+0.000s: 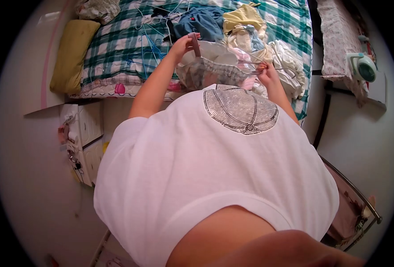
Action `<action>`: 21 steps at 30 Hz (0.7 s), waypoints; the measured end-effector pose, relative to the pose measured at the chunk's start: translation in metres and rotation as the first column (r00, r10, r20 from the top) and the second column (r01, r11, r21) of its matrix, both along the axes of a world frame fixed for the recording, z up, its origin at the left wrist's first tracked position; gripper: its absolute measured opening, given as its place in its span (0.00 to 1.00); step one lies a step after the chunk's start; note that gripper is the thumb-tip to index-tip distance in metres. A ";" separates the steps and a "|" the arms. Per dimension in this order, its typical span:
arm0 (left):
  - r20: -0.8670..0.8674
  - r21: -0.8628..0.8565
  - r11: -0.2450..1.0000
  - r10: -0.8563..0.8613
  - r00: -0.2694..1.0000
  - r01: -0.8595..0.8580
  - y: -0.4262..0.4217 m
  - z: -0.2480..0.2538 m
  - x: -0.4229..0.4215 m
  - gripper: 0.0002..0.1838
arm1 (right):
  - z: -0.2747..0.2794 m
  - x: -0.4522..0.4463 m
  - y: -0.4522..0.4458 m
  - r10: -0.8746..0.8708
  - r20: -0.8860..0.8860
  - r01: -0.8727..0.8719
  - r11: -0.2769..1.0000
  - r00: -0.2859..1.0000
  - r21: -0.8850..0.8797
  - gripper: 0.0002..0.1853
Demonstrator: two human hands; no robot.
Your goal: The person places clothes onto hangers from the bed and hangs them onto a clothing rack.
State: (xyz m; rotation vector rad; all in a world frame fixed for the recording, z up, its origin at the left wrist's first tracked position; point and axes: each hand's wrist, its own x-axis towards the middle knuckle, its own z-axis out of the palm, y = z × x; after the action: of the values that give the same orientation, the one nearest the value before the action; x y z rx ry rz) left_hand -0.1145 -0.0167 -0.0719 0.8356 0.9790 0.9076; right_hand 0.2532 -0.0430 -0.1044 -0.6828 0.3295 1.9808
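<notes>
White cotton comes first: the person's shirt [206, 173], with a cap picture on its chest. Just past it, over the near edge of the bed [112, 58], both hands hold up a pale garment [221, 69], one at each end. It lies straight ahead of the body, between the hands, its long axis running crosswise and slanting down from the left hand [183, 47] to the right hand [267, 73]. Neither hand is apart from it, though the left reaches a little farther out. The left fingers are curled around a mauve strap [195, 46]; the right fingers pinch thin grey straps (exactly how many, I cannot tell). The garment looks whitish and partly see-through, with a gathered, frilly edge along its near side and a rounded, hollow shape behind it. Just beside the right hand lies a heap of white clothes [289, 64]. Beyond the garment, blue clothes [201, 21] and yellow cloth [242, 18] lie bunched on the green plaid quilt, while blue hangers [151, 44] are tangled beyond the left forearm. A mustard pillow [74, 53] lies at the bed's left edge.
</notes>
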 end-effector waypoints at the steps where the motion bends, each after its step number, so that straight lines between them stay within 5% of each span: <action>1: -0.054 -0.001 1.000 -0.002 0.999 0.002 0.000 0.007 -0.002 0.21 | 0.002 -0.001 -0.002 0.000 0.050 0.002 1.000 0.999 -0.030 0.08; 4: -0.262 0.123 0.970 -0.172 0.950 0.209 -0.001 0.010 -0.001 0.19 | 0.014 -0.011 -0.008 0.038 0.097 -0.035 0.999 0.995 -0.026 0.07; 9: -0.465 0.430 0.808 -0.185 0.866 0.403 -0.005 0.023 0.019 0.16 | 0.021 -0.026 -0.004 0.117 -0.020 -0.117 0.993 0.993 -0.003 0.08; 12: -0.906 0.350 0.623 0.038 0.421 0.699 -0.003 0.047 0.025 0.16 | 0.026 -0.025 0.002 0.155 -0.009 -0.155 0.988 0.988 0.023 0.10; 14: -0.788 0.495 0.619 0.025 0.615 0.609 0.008 0.030 0.023 0.15 | 0.032 -0.028 0.003 0.119 0.130 -0.122 0.992 0.984 0.013 0.10; 16: -0.574 0.559 0.738 0.015 0.819 0.378 0.010 0.018 0.020 0.15 | 0.024 -0.018 0.010 0.126 -0.008 -0.126 0.991 0.992 0.037 0.09; 18: -0.247 0.416 0.909 0.088 0.965 0.024 0.009 0.012 0.015 0.15 | 0.018 -0.009 0.015 0.087 -0.035 -0.084 0.994 0.996 0.072 0.09; 19: -0.148 0.321 0.945 0.119 0.982 -0.066 0.011 0.011 0.012 0.15 | 0.017 -0.003 0.018 0.154 -0.182 -0.142 0.987 0.971 0.075 0.08; 21: -0.167 0.276 0.961 0.036 0.985 0.011 0.011 0.013 0.009 0.16 | 0.023 -0.004 0.016 0.109 -0.131 -0.110 0.994 0.985 0.002 0.09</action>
State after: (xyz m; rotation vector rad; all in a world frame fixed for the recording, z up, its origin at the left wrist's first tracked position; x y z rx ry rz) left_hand -0.1059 -0.0058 -0.0590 1.1604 1.0192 1.0106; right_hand 0.2494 -0.0269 -0.0813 -0.5864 0.3835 2.1357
